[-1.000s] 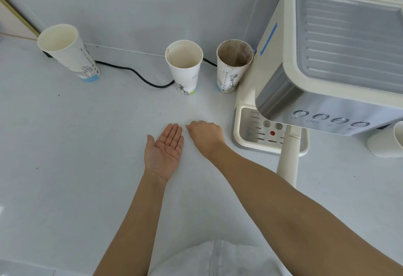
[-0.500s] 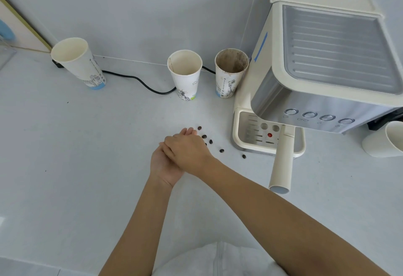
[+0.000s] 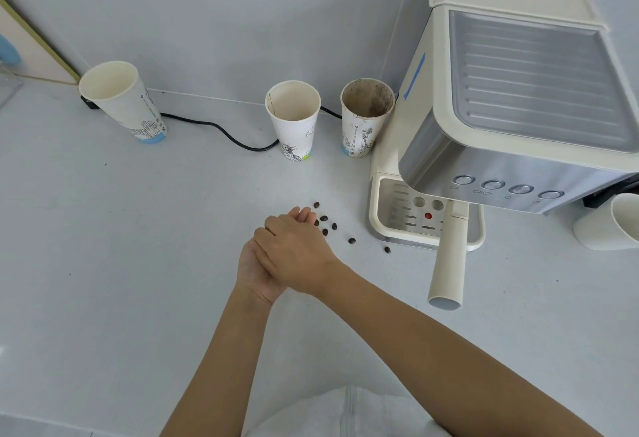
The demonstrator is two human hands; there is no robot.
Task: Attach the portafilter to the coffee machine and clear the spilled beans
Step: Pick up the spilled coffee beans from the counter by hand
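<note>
Right hand (image 3: 297,257) lies flat over the upturned, open left hand (image 3: 250,270) beside scattered coffee beans (image 3: 325,219) on the surface (image 3: 121,246); portafilter (image 3: 447,264) sits in the coffee machine (image 3: 501,108).

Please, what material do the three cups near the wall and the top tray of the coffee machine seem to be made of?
The three cups look like paper: matte off-white walls, printed drawings, rolled rims; the right one is stained brown inside. The top tray of the coffee machine looks like brushed metal, ribbed with a soft sheen, probably steel or aluminium.
</note>
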